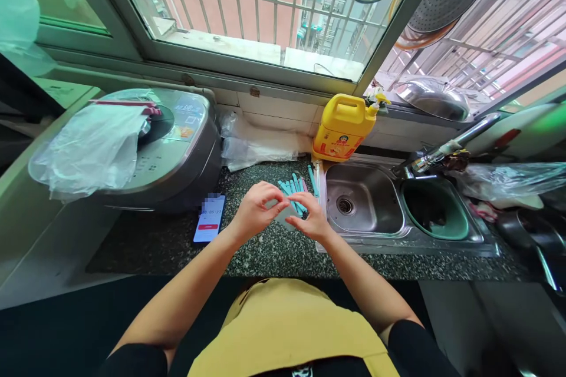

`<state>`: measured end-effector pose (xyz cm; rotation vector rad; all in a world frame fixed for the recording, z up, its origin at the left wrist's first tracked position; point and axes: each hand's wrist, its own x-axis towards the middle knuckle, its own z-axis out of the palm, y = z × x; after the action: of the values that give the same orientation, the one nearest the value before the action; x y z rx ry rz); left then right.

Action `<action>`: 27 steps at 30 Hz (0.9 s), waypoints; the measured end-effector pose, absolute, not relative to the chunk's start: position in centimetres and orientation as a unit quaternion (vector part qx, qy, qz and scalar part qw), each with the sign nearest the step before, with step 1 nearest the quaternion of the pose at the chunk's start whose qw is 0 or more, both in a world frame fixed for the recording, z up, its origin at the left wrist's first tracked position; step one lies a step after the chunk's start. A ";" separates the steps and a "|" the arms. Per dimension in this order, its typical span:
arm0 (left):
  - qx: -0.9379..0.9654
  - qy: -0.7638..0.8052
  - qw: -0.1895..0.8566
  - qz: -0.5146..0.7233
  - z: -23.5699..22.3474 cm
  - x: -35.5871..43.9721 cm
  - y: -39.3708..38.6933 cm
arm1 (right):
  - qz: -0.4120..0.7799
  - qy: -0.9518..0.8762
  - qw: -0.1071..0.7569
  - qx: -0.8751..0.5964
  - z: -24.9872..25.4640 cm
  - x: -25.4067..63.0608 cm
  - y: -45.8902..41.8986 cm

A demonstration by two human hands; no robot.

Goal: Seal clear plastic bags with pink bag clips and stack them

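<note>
Left hand point(260, 209) pinches a pale film point(283, 219) left of the sink's point(367, 240) edge; right hand's point(313, 219) hold I cannot tell. A slack pinch could drop it.

A cooker point(183, 168) sits at the back left of the worktop point(265, 260), a bag point(99, 144) on top. A phone point(209, 219) lies nearer the front edge. Sticks point(292, 186) lie left of the sink point(374, 200). A jug point(342, 131) stands behind it. A tub point(458, 219) sits in its right side.
</note>
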<state>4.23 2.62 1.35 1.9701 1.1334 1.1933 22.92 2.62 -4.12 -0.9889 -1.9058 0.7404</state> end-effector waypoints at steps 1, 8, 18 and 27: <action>0.749 0.412 0.285 0.434 1.5 4.3 2.8 | 0.309 -0.751 0.434 -0.390 -3.6 22.2 2.8; 0.577 0.439 0.466 0.507 -0.4 3.0 3.4 | 0.404 -0.616 0.494 -0.462 -3.3 20.7 3.0; 0.568 0.439 0.542 0.437 -0.9 3.0 4.8 | 0.453 -0.526 0.536 -0.481 -2.3 20.0 3.5; 0.616 0.409 0.529 0.417 -0.2 5.3 5.4 | 0.476 -0.451 0.583 -0.481 -1.5 21.2 3.3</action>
<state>5.26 5.40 -0.20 1.4701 0.9766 0.9967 21.18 3.28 -1.52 -1.1221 -1.0526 1.1103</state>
